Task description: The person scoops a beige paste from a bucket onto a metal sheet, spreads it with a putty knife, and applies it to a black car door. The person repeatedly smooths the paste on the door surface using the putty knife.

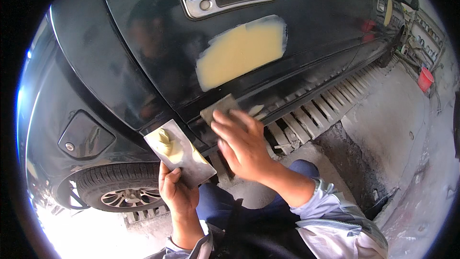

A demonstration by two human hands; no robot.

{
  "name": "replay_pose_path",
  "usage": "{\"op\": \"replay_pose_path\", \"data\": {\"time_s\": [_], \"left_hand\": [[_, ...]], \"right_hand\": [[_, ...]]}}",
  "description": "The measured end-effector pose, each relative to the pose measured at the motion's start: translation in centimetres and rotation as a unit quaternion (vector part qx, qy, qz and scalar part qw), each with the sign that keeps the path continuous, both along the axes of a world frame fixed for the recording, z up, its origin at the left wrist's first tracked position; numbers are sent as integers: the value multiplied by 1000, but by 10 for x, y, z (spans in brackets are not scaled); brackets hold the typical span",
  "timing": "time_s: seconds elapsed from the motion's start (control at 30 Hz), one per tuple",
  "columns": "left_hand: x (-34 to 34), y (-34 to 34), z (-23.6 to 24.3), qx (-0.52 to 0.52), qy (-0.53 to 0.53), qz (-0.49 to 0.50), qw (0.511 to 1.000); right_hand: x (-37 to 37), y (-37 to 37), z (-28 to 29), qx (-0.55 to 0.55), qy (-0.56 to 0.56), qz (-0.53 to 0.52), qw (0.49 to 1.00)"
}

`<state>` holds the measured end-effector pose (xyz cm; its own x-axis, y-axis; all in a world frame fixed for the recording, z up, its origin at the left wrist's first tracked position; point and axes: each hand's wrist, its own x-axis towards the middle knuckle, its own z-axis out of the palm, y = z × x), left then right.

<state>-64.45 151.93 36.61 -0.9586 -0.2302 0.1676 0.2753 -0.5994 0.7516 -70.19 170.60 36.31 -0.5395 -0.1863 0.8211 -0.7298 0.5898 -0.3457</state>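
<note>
Head view: at lower left of centre, the left hand (179,195) has a flat grey plate (195,171) gripped by its lower-left edge, with a mound of yellow paste (164,143) near the plate's upper end. Near the centre, the right hand (245,147) has a thin, rectangular spreader (219,107) held by its lower edge, just below a large yellow patch (242,50) on the dark car door (316,14); whether the spreader touches the door cannot be told. Both flat tools look light; the plate seems stiff, the spreader perhaps slightly flexible, and the paste probably soft, sticky and slippery if smeared on fingers. The plate is best held by its bare lower edge, the spreader by its near edge. The left forearm rises from the bottom edge, wrist nearly straight; the right comes from lower right, back of the hand upward, fingers pointing upper left, slightly blurred.
</note>
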Motion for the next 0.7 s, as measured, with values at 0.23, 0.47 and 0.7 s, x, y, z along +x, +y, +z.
{"op": "replay_pose_path", "data": {"time_s": [0.23,0.47,0.7], "left_hand": [[-5,21,16,-1,19,-11,1000],[-9,34,6,-79,76,41,993],[-12,56,0,-96,113,62,987]], "right_hand": [[26,45,-37,-76,-196,300,930],[17,89,-55,-571,-386,348,636],[40,93,-67,-525,-372,436,629]]}}
